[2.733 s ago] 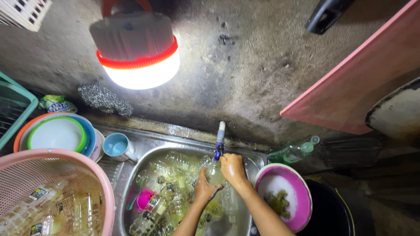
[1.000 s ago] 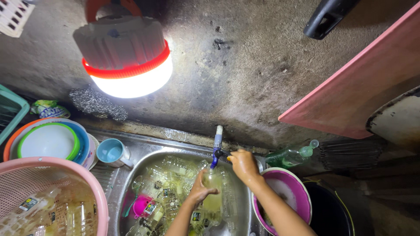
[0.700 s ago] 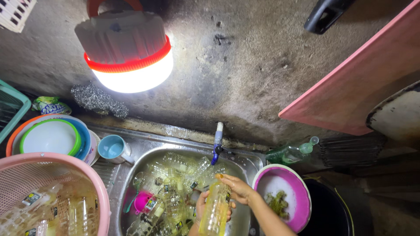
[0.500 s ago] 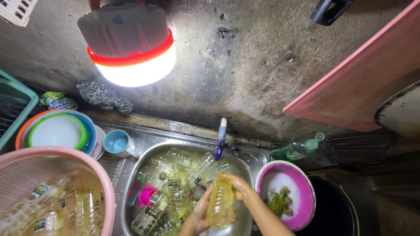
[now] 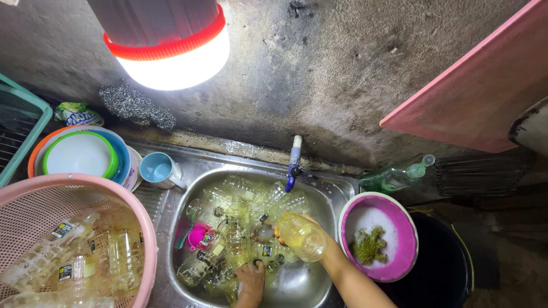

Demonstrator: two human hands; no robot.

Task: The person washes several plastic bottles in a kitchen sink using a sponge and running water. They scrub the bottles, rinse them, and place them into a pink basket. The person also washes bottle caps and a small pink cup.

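Bottle in hand: clear yellowish plastic bottle (image 5: 301,235), held tilted over the right half of the steel sink (image 5: 337,191), its round base turned up toward the camera.
Right hand: right hand (image 5: 283,229) wrapped around that bottle from behind, mostly hidden by it; forearm running off toward the bottom edge.
Left hand: left hand (image 5: 250,282) down in the sink near its front edge, fingers spread on the pile of bottles; whether clenched on one, cannot tell.
Sink contents: heap of clear bottles (image 5: 240,199) filling the left and middle of the basin, with a pink cup (image 5: 198,235) among them by the left wall.
Tap: blue-handled tap (image 5: 294,162) at the back rim of the sink, above the held bottle.
Right of sink: purple-rimmed bowl (image 5: 399,228) with foam and a green scrubber (image 5: 368,245), touching the sink's right edge; green bottle (image 5: 394,177) lying behind it.
Left of sink: light blue mug (image 5: 158,170) on the drainboard, stacked coloured plates (image 5: 80,154) beyond it, pink basket (image 5: 34,199) of washed bottles at the front left corner.
Above: red-banded lantern (image 5: 171,40) glowing against the wall.
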